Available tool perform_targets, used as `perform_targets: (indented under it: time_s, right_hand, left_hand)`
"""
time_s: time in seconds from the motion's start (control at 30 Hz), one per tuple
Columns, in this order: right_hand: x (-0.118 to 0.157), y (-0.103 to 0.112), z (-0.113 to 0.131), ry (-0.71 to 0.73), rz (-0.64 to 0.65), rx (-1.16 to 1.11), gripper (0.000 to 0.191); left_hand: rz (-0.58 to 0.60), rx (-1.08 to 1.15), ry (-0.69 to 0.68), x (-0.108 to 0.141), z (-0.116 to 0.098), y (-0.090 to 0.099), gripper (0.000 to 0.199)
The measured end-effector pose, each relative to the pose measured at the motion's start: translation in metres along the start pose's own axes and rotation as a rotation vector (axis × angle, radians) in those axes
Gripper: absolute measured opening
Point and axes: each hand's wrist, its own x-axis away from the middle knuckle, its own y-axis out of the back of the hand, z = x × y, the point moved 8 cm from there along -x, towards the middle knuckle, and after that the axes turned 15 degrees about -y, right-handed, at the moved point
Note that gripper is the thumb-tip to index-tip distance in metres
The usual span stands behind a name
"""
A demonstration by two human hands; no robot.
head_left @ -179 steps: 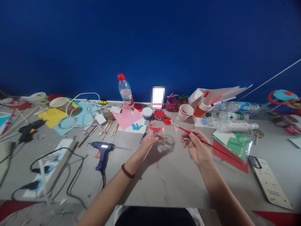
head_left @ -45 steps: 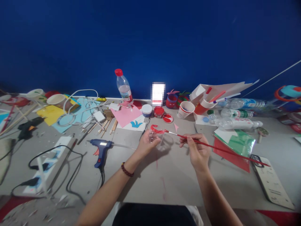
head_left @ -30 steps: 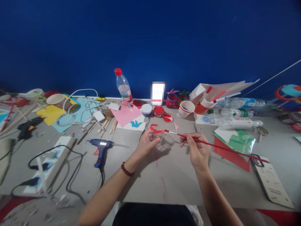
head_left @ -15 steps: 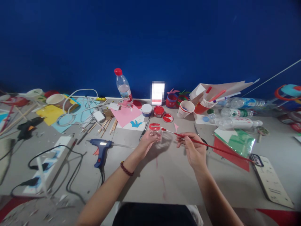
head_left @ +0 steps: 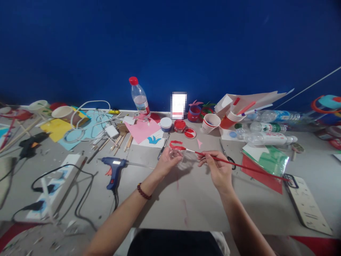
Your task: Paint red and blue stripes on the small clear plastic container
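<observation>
Between the fingers of my left hand (head_left: 167, 162) is a small clear plastic piece (head_left: 176, 153), apparently the cut end of a bottle, with red paint along its far edge. My right hand (head_left: 217, 169) pinches a long red-handled paintbrush (head_left: 239, 165). The brush's red-coated tip meets the painted side of the plastic piece. Just beyond stand an open jar of red paint (head_left: 179, 125) and its paint-smeared lid (head_left: 190, 133). A white-lidded jar (head_left: 166, 124) is beside them, and a paper cup (head_left: 210, 123) sits to the right.
Left of my arm lie a blue glue gun (head_left: 114, 169) and a power strip (head_left: 57, 188) with cables. A red-capped bottle (head_left: 139, 97) stands behind pink paper (head_left: 142, 131). To the right are scissors (head_left: 229, 160), plastic bottles (head_left: 269, 138), coloured sheets (head_left: 271, 161) and a phone (head_left: 309, 208).
The plastic piece has tilted in my left hand, and its fingers have shifted round it. The brush tip has moved slightly down and left against the piece.
</observation>
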Motion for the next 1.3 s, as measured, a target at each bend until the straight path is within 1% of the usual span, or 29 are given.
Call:
perform_targets:
  time_s: [0.17,0.33,0.43,0.53,0.63,0.73,0.83,1.0,1.2,1.3]
  right_hand:
    - [0.001,0.002,0.004,0.023,-0.026,0.060,0.022]
    - [-0.001,0.007,0.007,0.037,-0.066,0.080,0.022]
    - [-0.001,0.009,0.008,0.048,-0.078,0.041,0.020]
    - [-0.001,0.012,0.001,0.040,-0.076,-0.050,0.017]
    - [0.000,0.012,-0.009,0.007,-0.060,-0.114,0.016]
    - [0.002,0.009,-0.014,-0.022,-0.044,-0.109,0.019]
    - [0.003,0.006,-0.010,-0.032,-0.058,-0.075,0.023]
    - [0.001,0.007,0.000,-0.023,-0.142,-0.017,0.030]
    - [0.001,0.009,0.002,-0.028,-0.182,0.041,0.032]
    - [0.001,0.011,0.003,-0.023,-0.190,0.035,0.031]
  left_hand:
    - [-0.007,-0.024,-0.022,0.001,-0.003,0.000,0.052]
    - [-0.018,0.034,-0.074,-0.003,0.000,0.004,0.051]
    - [-0.057,0.077,-0.079,-0.006,0.005,0.009,0.055]
    - [-0.090,0.086,-0.051,-0.006,0.007,0.011,0.056]
    - [-0.070,0.059,-0.011,-0.003,0.003,0.006,0.052]
    - [-0.041,0.019,0.002,-0.001,-0.003,0.001,0.051]
    - [-0.014,0.006,-0.013,0.000,-0.006,-0.002,0.050]
    - [0.001,0.029,-0.047,-0.001,-0.005,-0.003,0.053]
    - [0.024,0.041,-0.055,0.000,-0.011,-0.005,0.052]
    - [0.024,0.041,-0.053,0.000,-0.010,-0.004,0.052]
